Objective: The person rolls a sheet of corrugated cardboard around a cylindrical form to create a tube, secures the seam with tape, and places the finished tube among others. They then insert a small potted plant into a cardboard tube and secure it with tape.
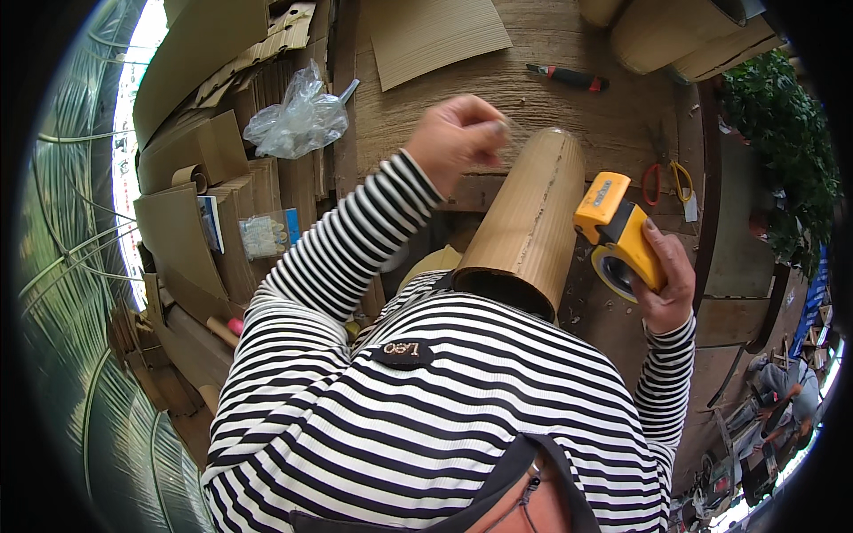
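A tube of rolled corrugated cardboard (520, 213) lies between my hands, its open near end against my striped shirt and its far end at the wooden table. A rough seam runs along its length. To the tube's right, my right hand (668, 277) grips a yellow tape dispenser (635, 244) with a roll in it. My left hand (458, 142) is raised just left of the tube's far end, apart from it. Its fingers are curled and pinched together; whether something thin is between them, I cannot make out.
On the wooden table (444, 111) are a flat cardboard sheet (435, 35), a red and black utility knife (569, 77) and scissors (653, 185). More cardboard tubes (675, 35) lie at far right. Left are a clear plastic bag (302, 115) and stacked cardboard (182, 235).
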`<state>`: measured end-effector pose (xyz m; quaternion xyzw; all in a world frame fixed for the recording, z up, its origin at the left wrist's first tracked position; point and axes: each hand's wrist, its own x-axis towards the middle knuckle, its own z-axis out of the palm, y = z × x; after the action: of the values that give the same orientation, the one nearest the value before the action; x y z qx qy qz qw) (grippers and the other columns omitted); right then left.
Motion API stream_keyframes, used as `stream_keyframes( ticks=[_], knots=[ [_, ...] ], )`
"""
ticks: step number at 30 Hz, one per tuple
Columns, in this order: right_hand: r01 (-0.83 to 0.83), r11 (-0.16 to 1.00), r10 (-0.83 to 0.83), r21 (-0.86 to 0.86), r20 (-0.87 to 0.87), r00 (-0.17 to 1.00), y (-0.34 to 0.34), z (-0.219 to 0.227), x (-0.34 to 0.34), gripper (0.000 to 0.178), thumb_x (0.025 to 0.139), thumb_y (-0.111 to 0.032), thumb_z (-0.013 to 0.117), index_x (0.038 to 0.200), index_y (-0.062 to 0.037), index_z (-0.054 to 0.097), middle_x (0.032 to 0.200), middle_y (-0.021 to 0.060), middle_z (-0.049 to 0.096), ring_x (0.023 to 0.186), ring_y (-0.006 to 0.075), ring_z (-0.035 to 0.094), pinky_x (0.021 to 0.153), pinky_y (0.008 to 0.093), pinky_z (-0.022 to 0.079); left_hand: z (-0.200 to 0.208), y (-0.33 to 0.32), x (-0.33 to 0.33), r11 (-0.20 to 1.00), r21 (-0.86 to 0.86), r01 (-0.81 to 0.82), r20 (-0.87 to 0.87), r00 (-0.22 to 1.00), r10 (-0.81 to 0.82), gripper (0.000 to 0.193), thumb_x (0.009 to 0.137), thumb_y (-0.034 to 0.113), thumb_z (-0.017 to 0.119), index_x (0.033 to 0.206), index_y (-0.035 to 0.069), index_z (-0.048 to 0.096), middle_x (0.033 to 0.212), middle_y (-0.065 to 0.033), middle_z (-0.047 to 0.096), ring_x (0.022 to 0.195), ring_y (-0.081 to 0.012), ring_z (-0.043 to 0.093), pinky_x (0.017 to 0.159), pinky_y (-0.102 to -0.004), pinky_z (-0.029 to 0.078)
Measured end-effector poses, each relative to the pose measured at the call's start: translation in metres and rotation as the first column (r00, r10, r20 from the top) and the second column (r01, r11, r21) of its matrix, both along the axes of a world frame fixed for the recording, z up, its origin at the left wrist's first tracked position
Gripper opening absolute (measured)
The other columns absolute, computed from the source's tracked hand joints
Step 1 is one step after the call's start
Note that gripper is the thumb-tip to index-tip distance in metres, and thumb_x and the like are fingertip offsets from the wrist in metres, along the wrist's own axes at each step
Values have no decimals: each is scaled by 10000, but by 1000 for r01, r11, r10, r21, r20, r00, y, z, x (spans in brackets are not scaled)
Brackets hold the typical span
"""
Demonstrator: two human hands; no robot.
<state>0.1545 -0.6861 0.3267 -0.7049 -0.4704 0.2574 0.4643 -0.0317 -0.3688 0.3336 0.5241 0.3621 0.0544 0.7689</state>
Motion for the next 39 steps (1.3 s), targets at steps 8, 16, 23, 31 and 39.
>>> stream_keyframes(
  ticks=[8, 16, 23, 31, 39],
  knots=[
    [-184, 967, 67, -178, -517, 853, 17, -1, 28, 663, 749, 45, 637, 1407, 35, 548, 1424, 156, 579, 1284, 210, 560, 1113, 298, 385, -16, 26, -88, 984, -53, -168, -353, 925, 139, 117, 973, 177, 699, 987, 68, 660, 838, -17, 664, 702, -96, 631, 661, -281, 611],
    [-125, 978, -10, -170, -631, 776, 1, -28, 3, 662, 776, 13, 648, 1430, 6, 542, 1480, 124, 536, 1250, 186, 562, 1068, 277, 430, -120, -83, -107, 889, -457, 12, -429, 873, -232, 299, 997, 178, 659, 1199, -41, 667, 1000, -132, 741, 810, -180, 690, 746, -323, 576],
    [-148, 955, -23, -256, -566, 824, 21, -13, -1, 664, 774, 15, 646, 1430, -29, 549, 1452, 106, 557, 1205, 170, 565, 991, 262, 450, -131, -69, -118, 686, -102, 720, -176, 666, -725, 339, 1028, 146, 565, 1351, 51, 598, 1271, -127, 681, 1097, -244, 663, 967, -354, 541],
    [-278, 954, 183, -112, -517, 836, 41, -16, 16, 575, 817, 30, 660, 1384, 32, 561, 1397, 138, 603, 1263, 205, 578, 1108, 302, 416, 45, -47, -38, 133, 940, 315, -121, 669, -734, 327, 886, 188, 743, 1200, 109, 694, 1215, -81, 691, 1196, -286, 601, 1066, -447, 460],
    [-155, 972, 6, -174, -647, 762, -46, -27, -8, 623, 818, 35, 734, 1412, 19, 549, 1394, 168, 604, 1275, 237, 590, 1124, 347, 421, 13, -58, -34, -58, 961, 270, -205, 558, -804, 221, 864, 144, 729, 1080, 101, 750, 1062, -39, 751, 1111, -210, 663, 1141, -535, 390]
  ],
)
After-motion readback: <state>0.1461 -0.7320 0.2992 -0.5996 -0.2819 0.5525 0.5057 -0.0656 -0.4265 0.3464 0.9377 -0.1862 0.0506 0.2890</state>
